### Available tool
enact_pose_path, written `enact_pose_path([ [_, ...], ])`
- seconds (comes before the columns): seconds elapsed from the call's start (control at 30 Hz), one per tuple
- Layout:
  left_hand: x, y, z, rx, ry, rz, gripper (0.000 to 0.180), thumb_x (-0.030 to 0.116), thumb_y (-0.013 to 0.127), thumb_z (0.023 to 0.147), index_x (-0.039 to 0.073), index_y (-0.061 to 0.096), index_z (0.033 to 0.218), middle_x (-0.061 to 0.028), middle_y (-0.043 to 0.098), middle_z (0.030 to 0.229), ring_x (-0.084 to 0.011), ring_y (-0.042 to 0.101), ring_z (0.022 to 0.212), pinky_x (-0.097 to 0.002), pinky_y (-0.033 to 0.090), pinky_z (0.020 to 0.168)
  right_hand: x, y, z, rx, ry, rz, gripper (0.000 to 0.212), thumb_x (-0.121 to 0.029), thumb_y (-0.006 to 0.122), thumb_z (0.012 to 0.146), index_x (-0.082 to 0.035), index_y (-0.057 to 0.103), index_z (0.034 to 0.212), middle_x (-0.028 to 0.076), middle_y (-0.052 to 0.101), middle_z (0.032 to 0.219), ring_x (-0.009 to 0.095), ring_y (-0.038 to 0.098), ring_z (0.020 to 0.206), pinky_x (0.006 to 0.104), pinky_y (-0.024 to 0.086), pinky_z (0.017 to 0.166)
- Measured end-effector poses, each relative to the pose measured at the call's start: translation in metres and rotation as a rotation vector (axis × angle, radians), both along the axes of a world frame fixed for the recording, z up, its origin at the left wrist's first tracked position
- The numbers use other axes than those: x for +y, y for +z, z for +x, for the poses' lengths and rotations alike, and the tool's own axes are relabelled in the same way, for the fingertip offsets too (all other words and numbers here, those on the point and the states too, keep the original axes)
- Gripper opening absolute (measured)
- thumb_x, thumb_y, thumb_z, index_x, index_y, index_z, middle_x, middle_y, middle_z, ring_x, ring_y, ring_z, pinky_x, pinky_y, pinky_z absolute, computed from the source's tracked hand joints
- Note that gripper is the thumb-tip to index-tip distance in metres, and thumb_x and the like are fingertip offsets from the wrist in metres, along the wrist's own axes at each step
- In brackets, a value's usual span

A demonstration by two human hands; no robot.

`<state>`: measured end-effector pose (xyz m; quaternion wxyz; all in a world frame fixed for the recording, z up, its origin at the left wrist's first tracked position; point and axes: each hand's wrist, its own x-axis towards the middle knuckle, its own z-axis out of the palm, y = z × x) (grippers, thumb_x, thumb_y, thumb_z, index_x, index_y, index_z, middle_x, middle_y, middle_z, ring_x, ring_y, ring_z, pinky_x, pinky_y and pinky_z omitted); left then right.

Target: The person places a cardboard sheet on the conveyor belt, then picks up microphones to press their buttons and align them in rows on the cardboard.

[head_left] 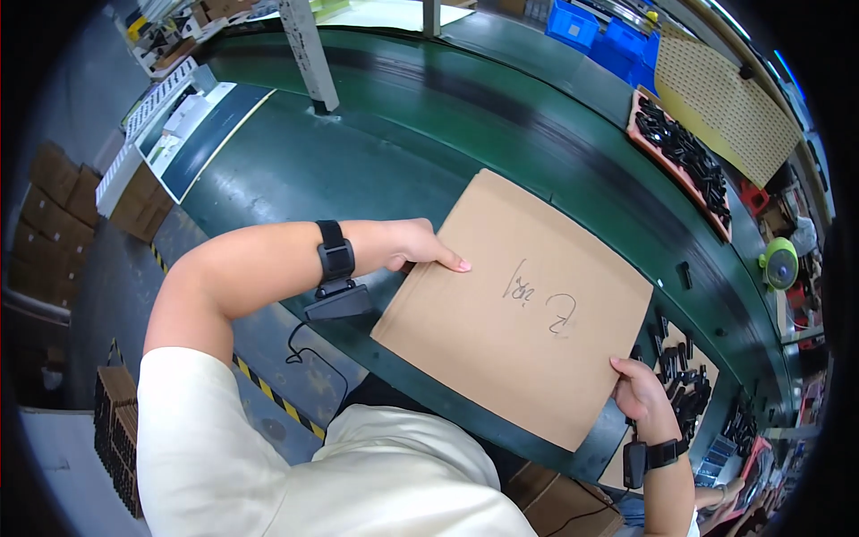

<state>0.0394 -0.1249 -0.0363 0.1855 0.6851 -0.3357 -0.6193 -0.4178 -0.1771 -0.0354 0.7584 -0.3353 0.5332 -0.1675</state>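
Note:
A flat brown cardboard piece [510, 340] with handwriting on its face lies tilted across the green workbench [268, 161] in front of me. My left hand [429, 248] grips its left edge, thumb on top and the other fingers hidden beneath. At the lower right edge, my right hand [637, 389] pinches the same piece, its thumb at the rim. Right beside that hand, several black plastic parts [687, 380] are spread over another cardboard sheet. Whether the held piece is one sheet or a folded carton, I cannot tell.
A pink tray [676, 183] full of black parts sits at the far right, with blue bins [573, 25] behind. A white post [309, 58] rises from the bench. A small green fan [780, 264] stands right. Cartons [58, 206] are stacked on the left floor.

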Motion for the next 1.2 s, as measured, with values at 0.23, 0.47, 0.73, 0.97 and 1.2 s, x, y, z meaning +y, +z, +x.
enact_pose_path([
  [0.23,-0.001,0.014,-0.004,-0.012,-0.014,0.009,0.073,0.034,0.088,0.074,-0.009,0.059,0.125,-0.0184,0.064,0.121,-0.0292,0.062,0.111,-0.0365,0.047,0.086,-0.002,-0.006,-0.007,0.087,0.069,-0.071,0.037,-0.017,0.068,0.092,0.007,0.061,0.119,0.012,0.069,0.114,0.022,0.066,0.103,0.0358,0.051,0.094],
  [0.47,0.007,0.010,0.039,-0.068,0.052,-0.027,0.072,0.031,0.088,0.074,-0.009,0.058,0.125,-0.0187,0.063,0.122,-0.0296,0.061,0.113,-0.0392,0.048,0.091,0.004,-0.011,0.040,0.099,0.093,-0.131,0.032,-0.019,0.068,0.093,0.004,0.063,0.114,0.011,0.070,0.110,0.020,0.066,0.099,0.0333,0.051,0.089],
  [0.73,0.040,0.021,0.129,-0.093,0.163,-0.051,0.071,0.027,0.089,0.073,-0.012,0.059,0.124,-0.0193,0.064,0.121,-0.0308,0.061,0.115,-0.0427,0.048,0.095,0.016,-0.006,0.144,0.086,0.182,-0.151,0.033,-0.022,0.068,0.094,0.004,0.064,0.113,0.011,0.070,0.109,0.020,0.066,0.100,0.0345,0.049,0.092],
  [0.97,0.071,0.021,0.219,-0.191,0.241,-0.046,0.069,0.023,0.088,0.073,-0.008,0.058,0.127,-0.0167,0.064,0.122,-0.0306,0.061,0.115,-0.0460,0.047,0.097,0.023,-0.013,0.246,0.098,0.257,-0.156,0.033,-0.026,0.066,0.096,0.003,0.065,0.111,0.008,0.070,0.106,0.017,0.065,0.101,0.0332,0.047,0.095],
  [1.2,0.094,0.014,0.315,-0.198,0.350,-0.088,0.064,0.021,0.087,0.074,-0.012,0.060,0.122,-0.0197,0.066,0.119,-0.0329,0.061,0.114,-0.0443,0.047,0.094,0.024,-0.026,0.346,0.090,0.278,-0.187,0.035,-0.026,0.068,0.094,0.006,0.066,0.105,0.011,0.071,0.101,0.018,0.064,0.091,0.0318,0.048,0.085],
])
